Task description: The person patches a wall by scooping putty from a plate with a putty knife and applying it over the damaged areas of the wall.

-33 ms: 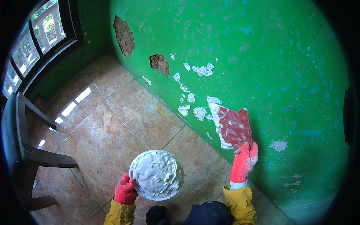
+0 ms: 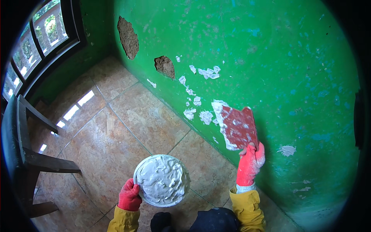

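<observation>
In a red glove, my left hand is closed on the rim of a round tub heaped with white filler paste. My right hand, gloved in red with white smears, grips a reddish-brown putty spreader. White paste coats the spreader's left edge, which lies at the green wall over a white patch. Several white patches dot the wall left of the spreader. Whether the blade's edge presses on the wall I cannot tell.
Two holes bare rough brown material: a larger one and a smaller one. A dark wooden chair stands at the left, below a barred window. Brown floor tiles meet the wall along a slanting edge.
My right hand and the spreader have shifted slightly left and up along the wall, covering more of the white patch there. My left hand and the tub have stayed put.
</observation>
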Demonstrator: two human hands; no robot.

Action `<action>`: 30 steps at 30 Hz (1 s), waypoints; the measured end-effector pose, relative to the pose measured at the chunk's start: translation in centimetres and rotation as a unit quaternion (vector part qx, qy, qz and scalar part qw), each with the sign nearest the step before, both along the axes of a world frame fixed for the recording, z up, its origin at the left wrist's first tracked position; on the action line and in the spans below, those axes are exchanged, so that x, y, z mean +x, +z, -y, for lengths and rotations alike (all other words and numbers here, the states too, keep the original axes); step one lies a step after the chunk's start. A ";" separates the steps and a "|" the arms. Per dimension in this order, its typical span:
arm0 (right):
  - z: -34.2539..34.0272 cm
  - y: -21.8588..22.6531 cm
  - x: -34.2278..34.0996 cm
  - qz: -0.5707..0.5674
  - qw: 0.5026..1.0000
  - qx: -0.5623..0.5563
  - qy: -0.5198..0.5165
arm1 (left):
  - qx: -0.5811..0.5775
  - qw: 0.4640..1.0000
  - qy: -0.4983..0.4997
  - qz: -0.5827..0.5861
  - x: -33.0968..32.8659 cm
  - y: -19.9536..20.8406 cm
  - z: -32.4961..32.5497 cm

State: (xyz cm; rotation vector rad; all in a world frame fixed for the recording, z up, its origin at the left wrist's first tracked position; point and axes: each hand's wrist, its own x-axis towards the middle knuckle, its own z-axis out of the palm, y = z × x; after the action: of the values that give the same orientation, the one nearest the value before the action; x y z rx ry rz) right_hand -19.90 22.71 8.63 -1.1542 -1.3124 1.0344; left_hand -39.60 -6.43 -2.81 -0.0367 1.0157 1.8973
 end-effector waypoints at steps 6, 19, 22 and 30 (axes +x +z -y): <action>-1.1 2.5 -7.7 0.110 0.982 0.109 0.107 | 0.006 1.000 0.008 0.006 -0.1 -0.5 0.8; -2.7 1.7 -11.2 0.345 0.819 0.416 0.196 | -0.022 1.000 0.020 0.004 -1.5 -0.9 1.8; -2.9 1.5 -11.6 0.348 0.811 0.427 0.197 | -0.035 0.999 0.015 -0.019 -1.7 -1.1 1.9; -3.7 1.8 -11.9 0.348 0.802 0.449 0.182 | -0.032 0.999 0.021 -0.018 -1.8 -1.8 1.8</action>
State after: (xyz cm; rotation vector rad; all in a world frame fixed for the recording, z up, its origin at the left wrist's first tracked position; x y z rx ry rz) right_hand -31.83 26.42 10.48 -0.5166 -2.3250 0.0725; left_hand -41.35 -8.25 -4.57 -0.0627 1.1071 1.9098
